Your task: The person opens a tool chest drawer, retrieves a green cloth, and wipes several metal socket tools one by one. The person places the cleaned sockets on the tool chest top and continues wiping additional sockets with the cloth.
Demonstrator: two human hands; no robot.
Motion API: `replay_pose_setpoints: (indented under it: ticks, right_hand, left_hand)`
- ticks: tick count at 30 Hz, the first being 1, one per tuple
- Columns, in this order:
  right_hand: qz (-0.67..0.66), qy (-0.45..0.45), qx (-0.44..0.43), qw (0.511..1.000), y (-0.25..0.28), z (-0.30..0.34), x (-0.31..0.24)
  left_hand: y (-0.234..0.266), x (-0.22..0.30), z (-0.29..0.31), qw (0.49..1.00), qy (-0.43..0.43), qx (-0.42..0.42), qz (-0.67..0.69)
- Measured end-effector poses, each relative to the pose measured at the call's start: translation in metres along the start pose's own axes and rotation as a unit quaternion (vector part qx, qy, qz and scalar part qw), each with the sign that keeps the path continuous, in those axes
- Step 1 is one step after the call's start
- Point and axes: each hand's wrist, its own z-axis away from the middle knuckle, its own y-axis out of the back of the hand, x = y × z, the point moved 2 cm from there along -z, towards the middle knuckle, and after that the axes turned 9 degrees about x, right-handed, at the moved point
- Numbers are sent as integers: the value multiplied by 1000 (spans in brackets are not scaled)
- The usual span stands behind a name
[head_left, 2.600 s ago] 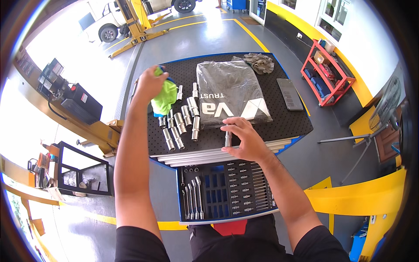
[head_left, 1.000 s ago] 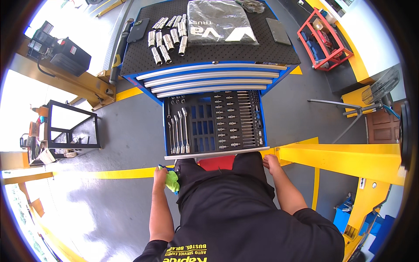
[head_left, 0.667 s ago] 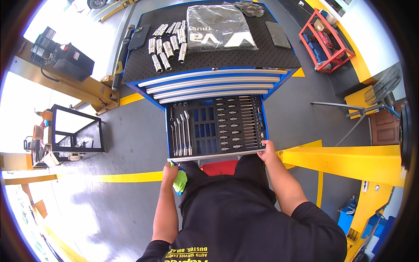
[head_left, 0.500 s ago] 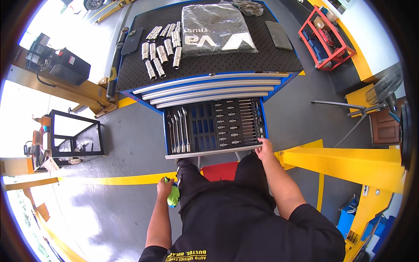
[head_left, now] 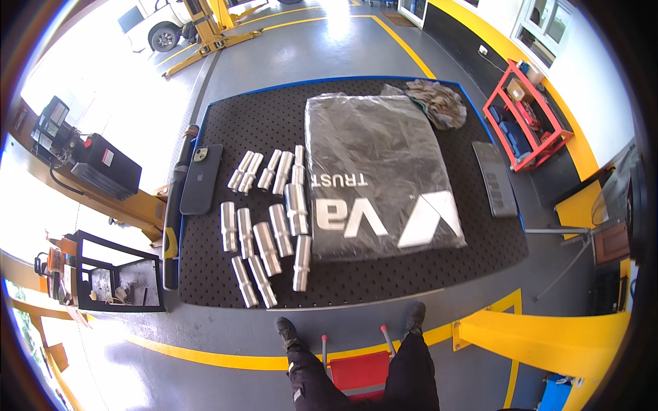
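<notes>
Now the sockets (head_left: 280,231) appear lower in view.

Silver sockets (head_left: 266,248) on a black tabletop (head_left: 384,282) patterned with small dark round dots and edged in blue.
The flat package (head_left: 377,147) is dark grey under glossy clear plastic with bold white printing; the phone (head_left: 199,183) is near-black, the flat device (head_left: 495,181) dark grey, and the crumpled cloth (head_left: 439,106) a mottled grey-brown. The seat (head_left: 360,372) is bright red between black trousers (head_left: 415,373), and the cart (head_left: 543,148) is red too. Yellow stripes (head_left: 212,354) cross the grey floor (head_left: 308,60), a beam (head_left: 548,344) is solid yellow, and the wall (head_left: 456,35) runs black, yellow, then white upward.
</notes>
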Motion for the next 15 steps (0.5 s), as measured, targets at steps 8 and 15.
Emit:
replay_pose_setpoints:
  ticks: [8, 15]
  right_hand:
    - [-145, 49, 27, 988, 78, 4, -185]
    - [-198, 148, 43, 968, 166, -6, -324]
  left_hand:
    - [23, 117, 6, 998, -52, 18, 43]
    - [41, 146, 27, 997, -34, 28, 56]
